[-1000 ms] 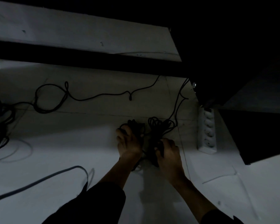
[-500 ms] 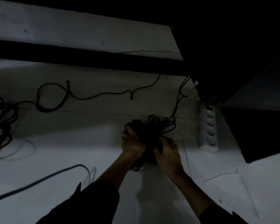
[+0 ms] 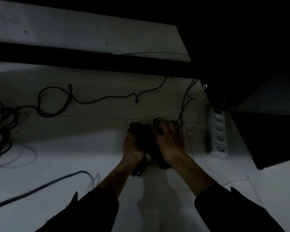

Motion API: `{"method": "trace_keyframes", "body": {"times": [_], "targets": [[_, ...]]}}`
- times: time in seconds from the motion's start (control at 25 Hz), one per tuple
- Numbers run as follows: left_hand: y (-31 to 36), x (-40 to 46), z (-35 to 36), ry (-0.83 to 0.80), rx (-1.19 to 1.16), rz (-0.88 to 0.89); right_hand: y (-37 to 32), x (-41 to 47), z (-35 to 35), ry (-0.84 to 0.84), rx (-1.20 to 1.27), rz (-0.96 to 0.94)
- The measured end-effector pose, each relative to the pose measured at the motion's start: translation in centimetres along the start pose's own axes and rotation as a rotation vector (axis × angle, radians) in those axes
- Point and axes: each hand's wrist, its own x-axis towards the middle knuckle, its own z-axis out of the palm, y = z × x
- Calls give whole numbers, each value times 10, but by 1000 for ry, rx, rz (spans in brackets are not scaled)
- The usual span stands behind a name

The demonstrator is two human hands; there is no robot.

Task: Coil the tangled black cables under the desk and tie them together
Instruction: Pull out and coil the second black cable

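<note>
While the left hand (image 3: 132, 144) curls round the near side of the black cable bundle (image 3: 145, 131) on the pale floor (image 3: 74, 156), the right hand (image 3: 170, 141) lies over the bundle's right part; whether its fingers clamp the loops is unclear. One strand (image 3: 185, 104) climbs from the bundle, and a white power strip (image 3: 218, 134) lies near on the right

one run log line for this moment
step: bundling | left hand: grips cable bundle | right hand: on loops | tie: not visible
</note>
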Motion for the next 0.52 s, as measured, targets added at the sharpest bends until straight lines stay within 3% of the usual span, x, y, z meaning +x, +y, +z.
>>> {"method": "trace_keyframes", "body": {"times": [0.08, 0.2, 0.4, 0.52], "targets": [[5, -4, -11, -3, -67, -1, 9, -1, 1, 42, 124, 26], [10, 0, -24, -40, -145, 31, 18, -7, 0, 194, -101, -247], [19, 17, -37, -206, -168, 48, 34, 1, -16, 126, -16, -334], [21, 28, -37, -314, 27, 101, 38, 7, -23, 166, 1, -446]]}}
